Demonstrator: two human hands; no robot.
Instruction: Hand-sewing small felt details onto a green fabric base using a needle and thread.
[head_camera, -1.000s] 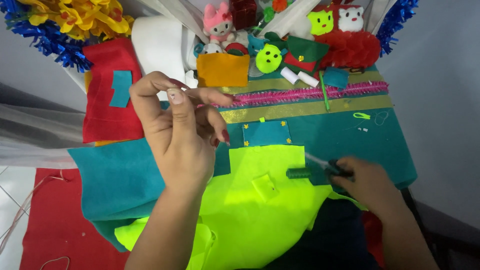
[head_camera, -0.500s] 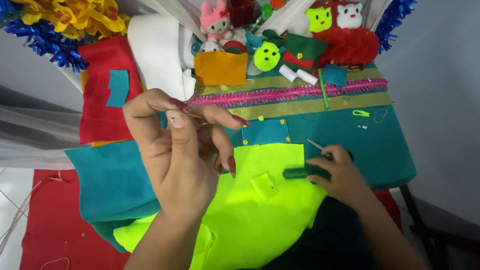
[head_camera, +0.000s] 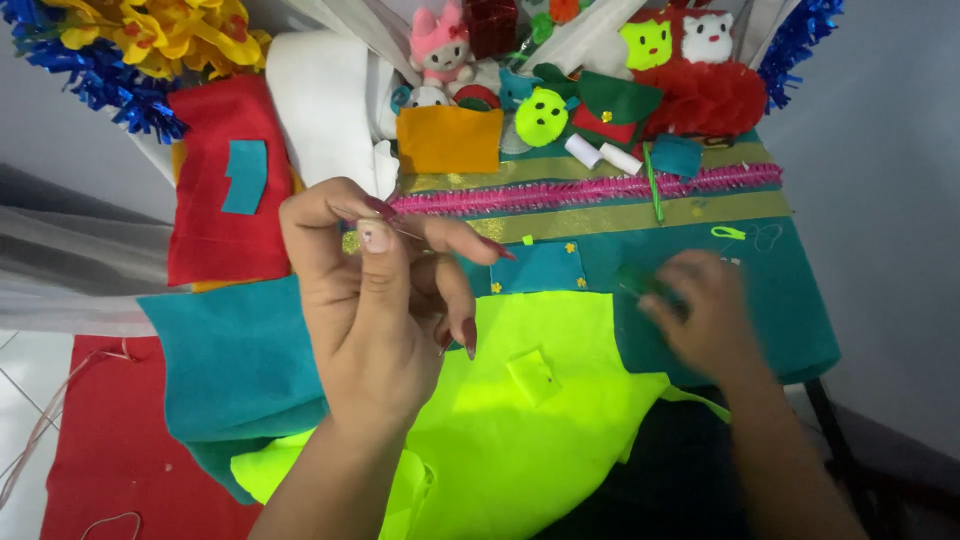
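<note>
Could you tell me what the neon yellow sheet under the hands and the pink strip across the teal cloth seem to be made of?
The neon yellow sheet looks like felt: matte, soft and stiff-edged where cut. The pink strip seems a fuzzy, glittery trim, perhaps tinsel or chenille; its bristly edge suggests so.

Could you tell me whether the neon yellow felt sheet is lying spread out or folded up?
Mostly spread: the neon yellow felt sheet lies open over the teal felt, crumpling only at its near edge.

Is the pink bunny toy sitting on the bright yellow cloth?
No, the pink bunny toy sits far back among other toys, well away from the bright yellow cloth near the left hand.
</note>
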